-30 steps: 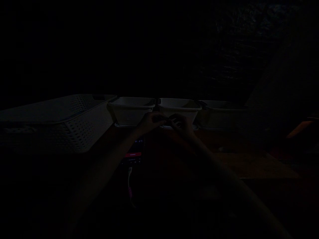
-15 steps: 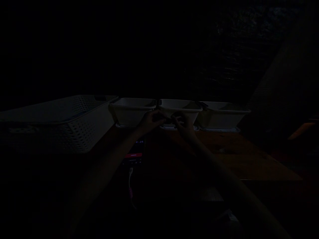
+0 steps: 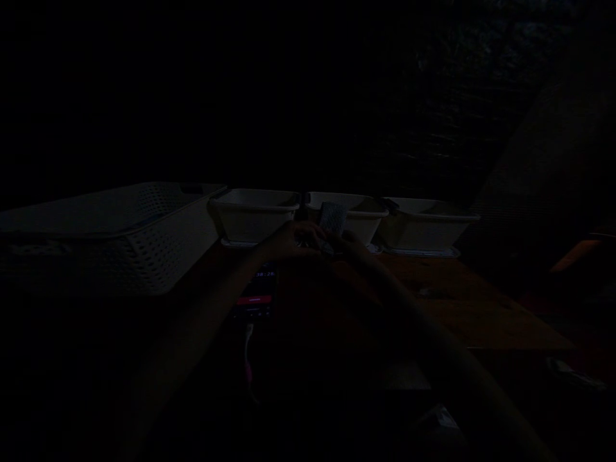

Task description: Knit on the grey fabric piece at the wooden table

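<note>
The scene is very dark. My left hand [image 3: 289, 242] and my right hand [image 3: 349, 247] meet in front of a row of white tubs. Between them they hold a small flat grey patterned piece [image 3: 332, 219] that stands upright above the fingers. Both hands look closed around its lower end, though the fingers are hard to make out. The piece rises in front of the middle tub [image 3: 359, 215]. A lit phone [image 3: 257, 292] lies on the wooden table [image 3: 457, 301] under my left wrist.
A large white perforated basket [image 3: 120, 237] stands at the left. White tubs sit at the back: the left tub [image 3: 255, 215] and the right tub [image 3: 426, 224]. A white cable [image 3: 249, 353] runs from the phone toward me. The table's right edge shows at right.
The hands have drawn slightly toward me and lifted the grey piece, which now stands up above the fingers; earlier it was not visible.
</note>
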Demonstrator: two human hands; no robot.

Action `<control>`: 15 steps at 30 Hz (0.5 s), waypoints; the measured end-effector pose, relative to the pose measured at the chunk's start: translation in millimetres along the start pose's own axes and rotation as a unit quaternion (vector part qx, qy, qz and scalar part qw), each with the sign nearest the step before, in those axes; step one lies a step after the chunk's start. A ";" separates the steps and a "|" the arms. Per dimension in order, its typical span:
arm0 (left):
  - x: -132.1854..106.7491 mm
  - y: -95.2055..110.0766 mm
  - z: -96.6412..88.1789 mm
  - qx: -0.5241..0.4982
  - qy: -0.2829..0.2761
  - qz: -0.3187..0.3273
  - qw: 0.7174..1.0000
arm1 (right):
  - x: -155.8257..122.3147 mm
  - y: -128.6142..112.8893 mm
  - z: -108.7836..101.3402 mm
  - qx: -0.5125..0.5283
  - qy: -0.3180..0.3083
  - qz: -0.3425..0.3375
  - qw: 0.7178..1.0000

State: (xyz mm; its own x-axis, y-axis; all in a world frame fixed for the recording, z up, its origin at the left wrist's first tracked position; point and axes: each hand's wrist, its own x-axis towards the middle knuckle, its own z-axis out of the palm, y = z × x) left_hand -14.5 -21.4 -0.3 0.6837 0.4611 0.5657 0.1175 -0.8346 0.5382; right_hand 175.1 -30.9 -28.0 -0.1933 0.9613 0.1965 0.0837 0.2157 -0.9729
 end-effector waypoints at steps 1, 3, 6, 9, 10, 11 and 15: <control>0.3 -1.0 -1.4 -0.019 -0.004 -0.015 1.000 | 0.5 0.4 -0.1 -0.006 0.005 -0.012 1.000; 1.3 -5.4 -3.9 -0.060 0.016 -0.053 0.997 | 1.5 2.0 -0.4 -0.026 0.013 -0.036 0.999; 3.6 -17.3 -6.3 -0.092 0.134 -0.100 0.982 | 2.3 5.3 -0.9 -0.056 0.008 -0.064 0.996; 4.8 -28.2 -6.1 -0.095 0.216 -0.160 0.958 | 1.8 8.4 -0.4 -0.083 -0.021 -0.083 0.993; 4.8 -30.1 -5.8 -0.101 0.217 -0.178 0.954 | 1.3 9.1 0.1 -0.093 -0.037 -0.086 0.991; 4.5 -31.1 -5.4 -0.109 0.210 -0.189 0.953 | 0.7 9.7 0.6 -0.101 -0.056 -0.085 0.990; 3.1 -30.8 -6.0 -0.127 0.185 -0.176 0.958 | -0.4 11.3 1.2 -0.119 -0.113 -0.063 0.984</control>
State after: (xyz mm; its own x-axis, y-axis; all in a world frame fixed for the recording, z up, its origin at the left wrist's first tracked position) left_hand -20.3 7.5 -11.4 0.3254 0.8156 0.4784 0.0831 -0.5287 0.8447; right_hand 174.9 -29.0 -39.2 -0.4266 0.8675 0.2560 0.2668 0.3911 -0.8808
